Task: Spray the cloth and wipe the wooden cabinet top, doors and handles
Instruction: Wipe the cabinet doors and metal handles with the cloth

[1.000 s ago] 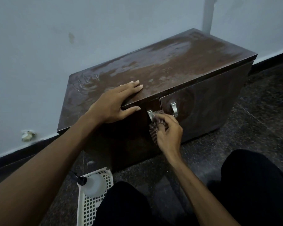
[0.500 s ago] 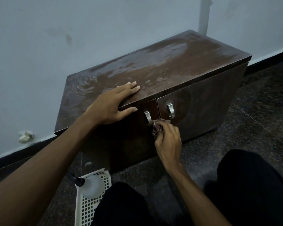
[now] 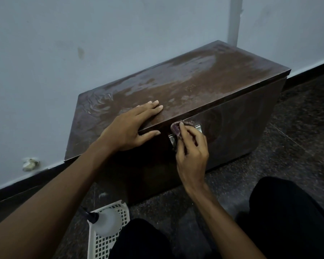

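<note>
A low dark wooden cabinet [image 3: 185, 85] stands against the wall, its top streaked with damp smears. My left hand [image 3: 131, 128] lies flat on the top's front edge, fingers straight, thumb hanging over the door. My right hand [image 3: 191, 146] grips a small dark reddish cloth [image 3: 176, 128] and presses it against the top of the doors, between the two metal handles. The left handle [image 3: 172, 140] shows beside my fingers. Only a corner of the right handle [image 3: 198, 127] shows behind my hand.
A white plastic basket [image 3: 105, 242] sits on the dark speckled floor at the lower left, with a spray bottle [image 3: 107, 221] lying in it. My knees in black trousers [image 3: 288, 217] fill the bottom right. A white pipe [image 3: 234, 19] runs up the wall behind the cabinet.
My right hand has moved up with the cloth from below the left handle to the top of the doors between the handles. My left hand stayed flat on the top.
</note>
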The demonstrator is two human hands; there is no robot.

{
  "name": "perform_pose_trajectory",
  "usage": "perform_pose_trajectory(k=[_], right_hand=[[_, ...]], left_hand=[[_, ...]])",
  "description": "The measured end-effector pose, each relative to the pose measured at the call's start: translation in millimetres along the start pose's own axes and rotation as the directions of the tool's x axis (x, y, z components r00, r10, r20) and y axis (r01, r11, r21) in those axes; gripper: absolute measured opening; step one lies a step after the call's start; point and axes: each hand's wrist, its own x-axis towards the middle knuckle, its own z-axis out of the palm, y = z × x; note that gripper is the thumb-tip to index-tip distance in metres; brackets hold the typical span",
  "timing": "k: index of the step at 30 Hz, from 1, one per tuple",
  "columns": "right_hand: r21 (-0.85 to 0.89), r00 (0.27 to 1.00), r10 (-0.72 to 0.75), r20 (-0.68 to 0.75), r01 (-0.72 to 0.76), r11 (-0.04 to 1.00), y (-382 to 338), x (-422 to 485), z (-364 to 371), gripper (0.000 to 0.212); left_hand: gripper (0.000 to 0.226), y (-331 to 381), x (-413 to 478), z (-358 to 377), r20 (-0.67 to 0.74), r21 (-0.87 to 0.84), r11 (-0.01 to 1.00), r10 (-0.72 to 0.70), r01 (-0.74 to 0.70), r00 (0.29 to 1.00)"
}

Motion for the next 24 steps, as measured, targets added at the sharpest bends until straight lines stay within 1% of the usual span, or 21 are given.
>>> perform_pose_trajectory(k=[2, 4, 5, 7, 8, 10, 12, 14, 16, 18, 21, 24], right_hand=[[-0.046, 1.000, -0.030, -0.008, 0.030, 0.998, 3.4, -3.7, 0.5, 0.036], [-0.113, 0.999, -0.031, 0.010, 0.032, 0.993, 14.4, -10.9, 0.6, 0.038], [-0.162, 0.999, -0.022, 0.047, 0.029, 0.986, 22.2, -17.2, 0.5, 0.040], [-0.261, 0.985, 0.031, 0.168, 0.014, 0.965, 39.0, -36.6, -1.1, 0.049], [-0.287, 0.970, 0.089, 0.225, -0.022, 0.958, 46.3, -48.4, -1.8, 0.052], [-0.268, 0.921, 0.263, 0.287, -0.187, 0.945, 55.0, -67.4, -5.6, 0.050], [-0.209, 0.863, 0.410, 0.294, -0.360, 0.909, 54.2, -72.8, -9.2, 0.042], [-0.157, 0.841, 0.468, 0.272, -0.441, 0.884, 45.2, -64.6, -11.8, 0.042], [-0.090, 0.849, 0.475, 0.230, -0.468, 0.879, 32.5, -49.9, -11.1, 0.043], [-0.016, 0.869, 0.451, 0.204, -0.458, 0.889, 17.3, -34.1, -9.5, 0.039], [0.059, 0.929, 0.330, 0.167, -0.344, 0.937, -1.4, -15.2, -8.7, 0.039], [0.052, 0.955, 0.243, 0.170, -0.255, 0.966, -1.4, 0.2, -9.6, 0.039]], left_hand=[[0.070, -0.7, -0.1, 0.4, -0.003, -0.001, 1.000, 0.002, -0.002, 1.000], [0.070, -0.7, 0.1, 0.6, -0.002, -0.003, 1.000, 0.004, -0.004, 1.000], [0.070, 0.0, -0.1, 0.2, 0.001, -0.002, 1.000, 0.001, -0.001, 1.000], [0.070, 0.7, -0.4, -0.7, 0.002, 0.001, 1.000, -0.001, 0.001, 1.000], [0.070, 1.1, -0.3, -1.2, 0.000, 0.002, 1.000, 0.000, 0.000, 1.000], [0.070, 1.1, -0.5, -1.4, -0.002, 0.007, 1.000, 0.005, -0.005, 1.000], [0.070, 0.7, -0.5, -1.3, 0.001, 0.012, 1.000, 0.007, -0.007, 1.000], [0.070, 0.5, -0.3, -0.8, 0.005, 0.016, 1.000, 0.007, -0.007, 1.000], [0.070, 0.6, -0.2, -0.6, 0.003, 0.025, 1.000, 0.013, -0.013, 1.000], [0.070, 0.2, -0.2, -0.3, -0.004, 0.034, 0.999, 0.020, -0.019, 1.000], [0.070, 1.3, -0.4, 0.1, -0.011, 0.048, 0.998, 0.034, -0.034, 0.999], [0.070, 3.2, -1.0, -0.2, -0.023, 0.042, 0.999, 0.020, -0.019, 1.000]])
